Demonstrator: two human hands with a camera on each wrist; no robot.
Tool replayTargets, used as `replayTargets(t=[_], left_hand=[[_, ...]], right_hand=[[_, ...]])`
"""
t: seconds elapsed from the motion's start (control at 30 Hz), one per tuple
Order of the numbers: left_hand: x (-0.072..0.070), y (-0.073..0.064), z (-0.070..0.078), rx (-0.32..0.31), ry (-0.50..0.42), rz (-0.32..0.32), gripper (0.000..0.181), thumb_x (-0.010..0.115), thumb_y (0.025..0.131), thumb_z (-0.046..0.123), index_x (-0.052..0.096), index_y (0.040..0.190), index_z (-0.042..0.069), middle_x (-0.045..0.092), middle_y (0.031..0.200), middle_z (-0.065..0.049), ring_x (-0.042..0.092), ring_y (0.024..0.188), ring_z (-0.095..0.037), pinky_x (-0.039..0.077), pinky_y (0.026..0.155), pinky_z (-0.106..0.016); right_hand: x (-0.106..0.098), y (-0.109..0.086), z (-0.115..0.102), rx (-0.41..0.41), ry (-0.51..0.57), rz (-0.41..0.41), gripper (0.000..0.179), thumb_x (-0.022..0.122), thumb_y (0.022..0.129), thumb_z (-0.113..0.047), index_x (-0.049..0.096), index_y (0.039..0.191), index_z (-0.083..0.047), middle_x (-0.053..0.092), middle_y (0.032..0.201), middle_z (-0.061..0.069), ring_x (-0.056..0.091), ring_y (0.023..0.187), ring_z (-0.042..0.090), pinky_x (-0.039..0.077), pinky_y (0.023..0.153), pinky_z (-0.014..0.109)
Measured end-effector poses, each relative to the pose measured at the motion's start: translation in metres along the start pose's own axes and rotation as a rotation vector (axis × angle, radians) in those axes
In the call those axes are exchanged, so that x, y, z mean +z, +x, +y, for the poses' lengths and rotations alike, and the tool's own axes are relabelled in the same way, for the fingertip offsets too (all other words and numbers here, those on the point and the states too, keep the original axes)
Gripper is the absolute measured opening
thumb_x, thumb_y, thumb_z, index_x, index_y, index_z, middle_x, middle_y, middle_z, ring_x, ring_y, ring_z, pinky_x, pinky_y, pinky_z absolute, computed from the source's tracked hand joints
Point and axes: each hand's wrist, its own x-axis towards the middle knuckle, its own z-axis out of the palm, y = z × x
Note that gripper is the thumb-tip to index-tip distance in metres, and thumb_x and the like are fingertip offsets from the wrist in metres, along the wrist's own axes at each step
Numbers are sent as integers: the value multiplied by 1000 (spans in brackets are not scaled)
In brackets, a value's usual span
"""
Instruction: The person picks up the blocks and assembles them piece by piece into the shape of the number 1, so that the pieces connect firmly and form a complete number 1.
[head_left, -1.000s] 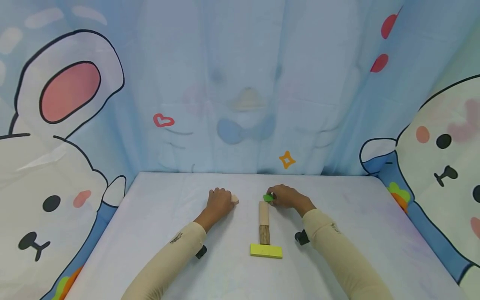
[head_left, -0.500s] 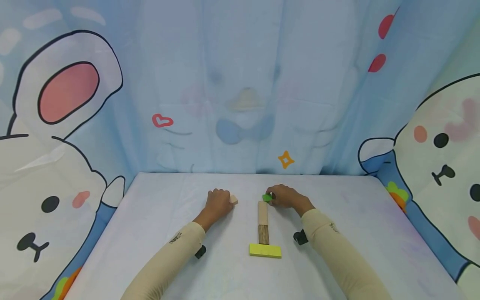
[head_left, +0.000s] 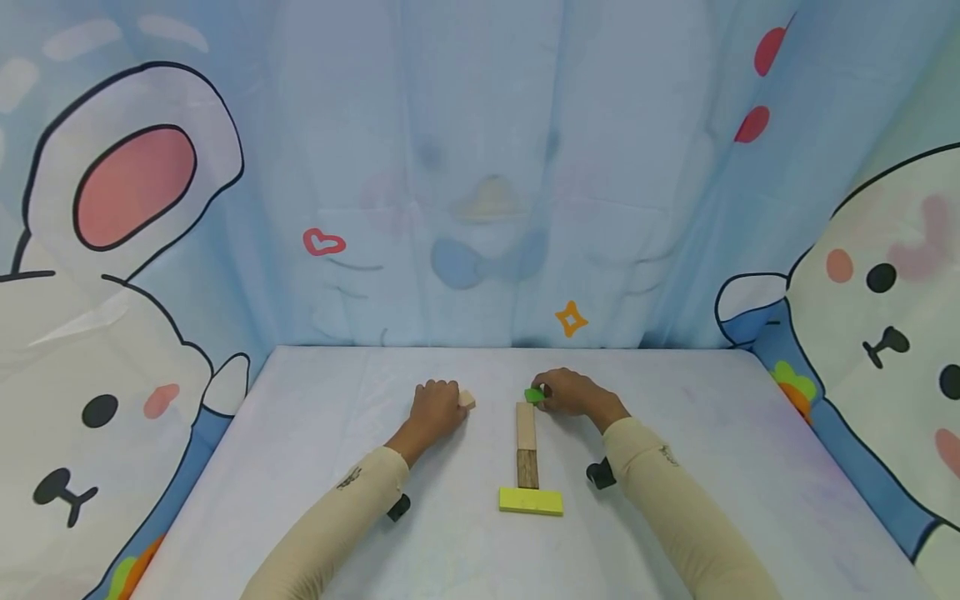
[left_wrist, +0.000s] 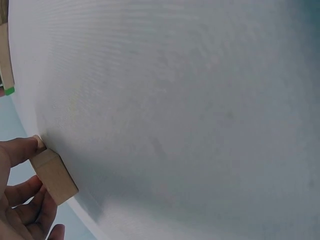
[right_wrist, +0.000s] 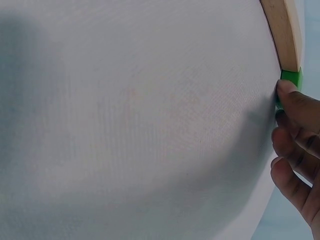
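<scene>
My left hand [head_left: 437,409] pinches a plain wooden block [left_wrist: 56,179] between thumb and fingers, low over the white table, left of the row of blocks. My right hand [head_left: 572,392] pinches a small green block [head_left: 534,395] at the far end of that row. In the right wrist view the green block meets the end of a light wooden block [right_wrist: 283,35]. Toward me the row continues with a darker-grained wooden block [head_left: 527,469]. A yellow block [head_left: 531,501] lies crosswise at the near end. The fingers hide part of both held blocks.
The white table [head_left: 337,383] ends at the back against a blue curtain [head_left: 480,125] printed with cartoon animals. Black wrist cameras are strapped under both sleeves [head_left: 337,508].
Both hands keep their grips in nearly the same place. The whole head view has shifted very slightly; the blocks have not visibly moved.
</scene>
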Motion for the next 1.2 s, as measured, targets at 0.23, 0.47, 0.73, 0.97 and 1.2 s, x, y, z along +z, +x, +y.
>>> replayTargets(t=[0.23,0.47,0.73,0.97,1.2], left_hand=[[4,1,-2,7,-1,11,18,72,90,19,66,83,4,66,76,-9,61,74,-26,47,75,-44],[6,1,-2,23,-20,16,16,72,89,18,66,83,5,66,76,-8,59,73,-24,46,74,-42],[2,4,4,39,-15,-9,18,73,91,22,68,91,5,67,79,-6,59,75,-22,47,76,-41],[1,6,8,47,-3,9,19,74,90,22,69,91,4,67,78,-6,58,73,-21,47,73,-39],[2,8,11,40,10,-14,21,74,91,24,71,98,5,68,83,-6,58,75,-20,48,74,-38]], right_hand=[[2,1,2,-17,0,12,35,73,92,-16,65,125,-7,67,102,7,60,94,19,51,89,44],[3,1,3,-15,10,13,35,73,92,-16,65,125,-7,67,102,6,59,94,19,51,90,44],[3,2,4,-14,11,24,35,73,92,-16,66,125,-7,67,101,5,59,93,19,51,89,43],[1,0,3,-24,5,29,36,73,92,-15,65,126,-6,67,102,7,60,95,20,51,90,44],[1,-2,2,-17,6,21,36,73,92,-16,65,126,-7,66,102,6,59,95,20,51,90,43]])
